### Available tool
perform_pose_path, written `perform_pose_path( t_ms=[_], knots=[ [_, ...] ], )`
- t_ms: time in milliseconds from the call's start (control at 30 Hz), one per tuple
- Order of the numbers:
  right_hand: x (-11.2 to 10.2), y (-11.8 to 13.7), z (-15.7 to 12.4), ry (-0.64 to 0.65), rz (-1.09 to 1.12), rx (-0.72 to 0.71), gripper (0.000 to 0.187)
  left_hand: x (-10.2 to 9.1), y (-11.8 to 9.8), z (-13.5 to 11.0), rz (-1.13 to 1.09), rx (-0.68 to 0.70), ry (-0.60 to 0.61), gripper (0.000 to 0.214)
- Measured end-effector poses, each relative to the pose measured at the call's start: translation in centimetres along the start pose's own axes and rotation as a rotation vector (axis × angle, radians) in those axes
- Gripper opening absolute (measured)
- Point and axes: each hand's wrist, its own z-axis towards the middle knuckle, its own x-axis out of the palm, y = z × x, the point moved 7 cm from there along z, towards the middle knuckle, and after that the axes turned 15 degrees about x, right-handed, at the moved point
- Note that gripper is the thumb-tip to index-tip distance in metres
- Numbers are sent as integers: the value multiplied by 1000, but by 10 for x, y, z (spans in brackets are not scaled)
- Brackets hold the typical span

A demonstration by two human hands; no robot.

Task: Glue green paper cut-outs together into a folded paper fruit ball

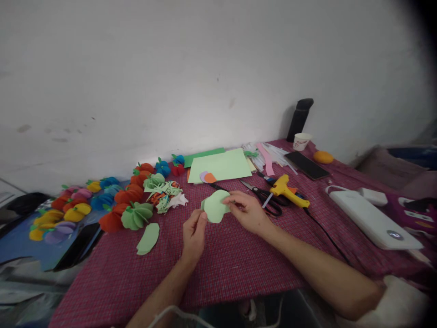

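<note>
Light green paper cutouts (217,207) with rounded, wavy edges are held up above the middle of the table. My left hand (194,232) pinches them at their lower left edge. My right hand (248,210) grips their right edge between thumb and fingers. More than one layer shows at the left side; how many I cannot tell. To the left of my left hand, another folded green cutout (148,238) lies on the cloth. Just beyond my right hand are black-handled scissors (262,195) and a yellow glue gun (287,191) with its cord trailing toward me.
Several colourful paper pumpkins (129,194) crowd the left side, beside paper scraps (166,197). Green paper sheets (220,166) lie at the back near glue sticks (273,152). On the right are a phone (306,165), a paper cup (302,141), a black bottle (299,120), an orange fruit (323,157) and a white power bank (373,219).
</note>
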Motion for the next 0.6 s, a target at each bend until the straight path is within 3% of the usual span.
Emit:
perform_pose_path(
  t_ms=[233,500,600],
  knots=[
    [3,5,-3,41,-79,18,12,1,2,-1,-24,-5,12,27],
    [6,5,-4,33,-101,-13,21,3,-2,0,-9,24,46,26],
    [7,6,-5,51,-138,-7,33,4,-3,1,43,58,60,27]
  ],
)
